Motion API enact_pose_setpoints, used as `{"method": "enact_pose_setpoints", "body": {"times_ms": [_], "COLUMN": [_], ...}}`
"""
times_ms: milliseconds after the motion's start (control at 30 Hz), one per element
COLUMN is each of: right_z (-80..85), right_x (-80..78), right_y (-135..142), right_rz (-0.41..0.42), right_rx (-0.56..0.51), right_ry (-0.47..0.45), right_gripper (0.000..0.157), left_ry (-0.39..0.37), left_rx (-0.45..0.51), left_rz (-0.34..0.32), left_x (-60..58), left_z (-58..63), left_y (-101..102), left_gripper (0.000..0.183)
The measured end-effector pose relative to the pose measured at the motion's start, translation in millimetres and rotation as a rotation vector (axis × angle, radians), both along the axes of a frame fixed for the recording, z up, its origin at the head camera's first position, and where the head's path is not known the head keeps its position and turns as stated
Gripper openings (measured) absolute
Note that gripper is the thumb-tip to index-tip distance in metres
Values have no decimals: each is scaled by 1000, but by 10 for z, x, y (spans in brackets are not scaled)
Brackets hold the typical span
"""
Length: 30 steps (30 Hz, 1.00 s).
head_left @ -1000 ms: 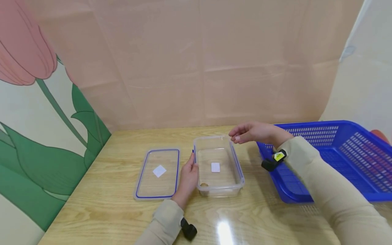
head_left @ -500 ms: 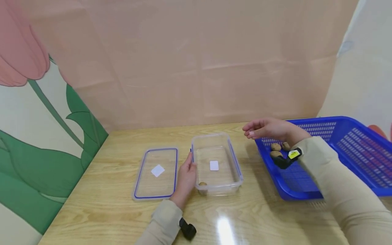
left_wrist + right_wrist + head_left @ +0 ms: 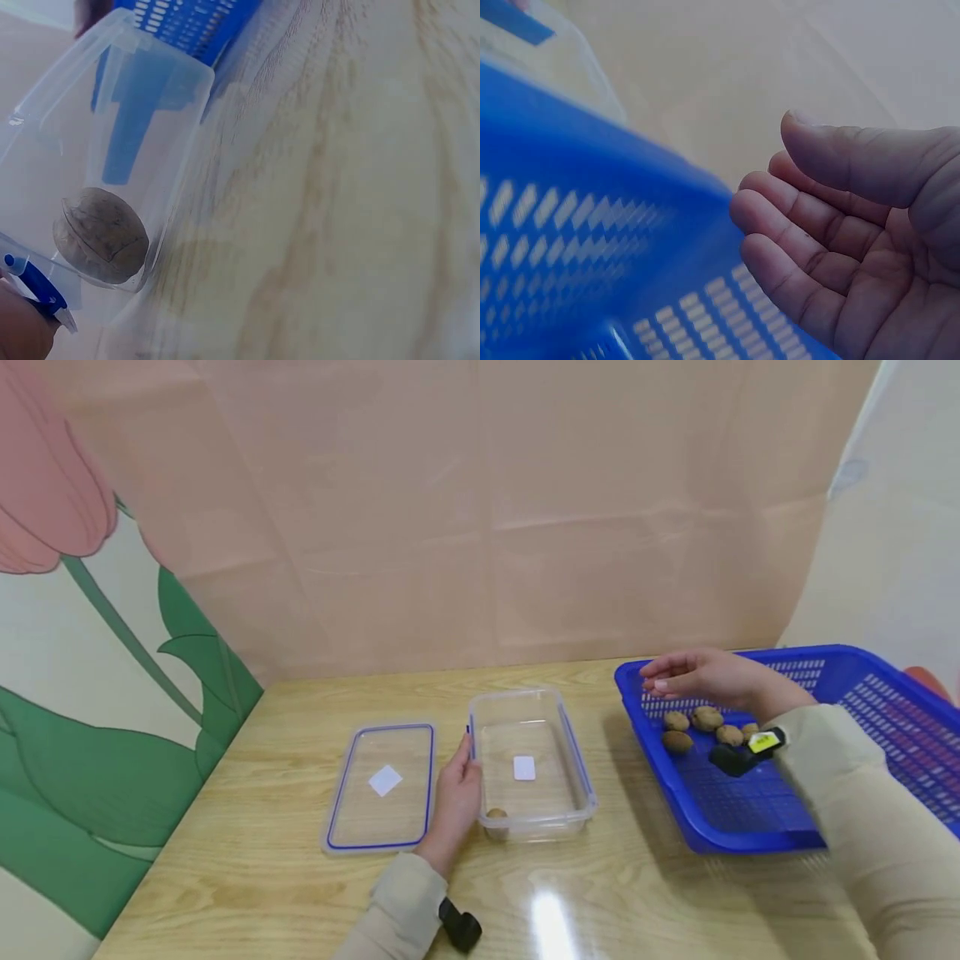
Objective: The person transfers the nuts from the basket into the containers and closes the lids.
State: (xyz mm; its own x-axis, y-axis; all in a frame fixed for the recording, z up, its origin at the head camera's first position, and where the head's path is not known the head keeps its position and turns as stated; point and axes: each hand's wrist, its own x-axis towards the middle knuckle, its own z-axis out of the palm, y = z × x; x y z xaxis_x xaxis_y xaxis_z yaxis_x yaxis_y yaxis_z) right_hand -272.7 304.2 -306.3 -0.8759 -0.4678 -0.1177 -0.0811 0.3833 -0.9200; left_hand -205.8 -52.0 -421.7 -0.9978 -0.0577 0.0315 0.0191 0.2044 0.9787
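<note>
In the head view, a clear lidless storage box [image 3: 536, 793] stands on the table with a walnut [image 3: 497, 814] in its near left corner. My left hand [image 3: 453, 797] rests along the box's left side, its fingers lying against the wall by the blue-edged flap. The left wrist view shows the walnut [image 3: 101, 236] through the clear plastic. My right hand [image 3: 716, 681] is above the left end of a blue basket [image 3: 705, 842], over several walnuts [image 3: 707, 718] inside it. In the right wrist view, the fingers [image 3: 780, 262] are loosely bent, with nothing between them and the thumb.
A clear lid [image 3: 382, 814] with a blue seal lies left of the box, bearing a white square label. The basket's raised wall stands between the right hand and the box. A beige sheet [image 3: 480, 527] hangs behind the wooden table [image 3: 300, 893].
My right hand has moved right, from beside the box's far right corner to above the basket, bringing more walnuts into view. The left hand stays against the box.
</note>
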Motion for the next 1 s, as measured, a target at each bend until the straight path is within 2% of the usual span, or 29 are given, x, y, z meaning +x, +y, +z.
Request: {"method": "enact_pose_setpoints", "body": {"times_ms": [167, 400, 567, 767, 1000], "right_z": [-45, -123, -213, -300, -399], "right_x": [1, 13, 52, 95, 124], "right_y": [174, 417, 633, 870, 1051], "right_rz": [-41, -71, -86, -174, -207], "right_rx": [19, -27, -83, -29, 58], "right_ry": [-6, -37, -81, -95, -101], "right_gripper": [20, 21, 27, 25, 27], "left_ry": [1, 19, -11, -39, -40], "left_rx": [-14, -3, 4, 5, 3], "left_rz": [22, 17, 11, -5, 8], "left_x": [15, 16, 21, 17, 40], "left_z": [26, 39, 31, 33, 20], "left_y": [-41, -48, -26, -10, -34], "left_gripper": [48, 48, 49, 49, 49]}}
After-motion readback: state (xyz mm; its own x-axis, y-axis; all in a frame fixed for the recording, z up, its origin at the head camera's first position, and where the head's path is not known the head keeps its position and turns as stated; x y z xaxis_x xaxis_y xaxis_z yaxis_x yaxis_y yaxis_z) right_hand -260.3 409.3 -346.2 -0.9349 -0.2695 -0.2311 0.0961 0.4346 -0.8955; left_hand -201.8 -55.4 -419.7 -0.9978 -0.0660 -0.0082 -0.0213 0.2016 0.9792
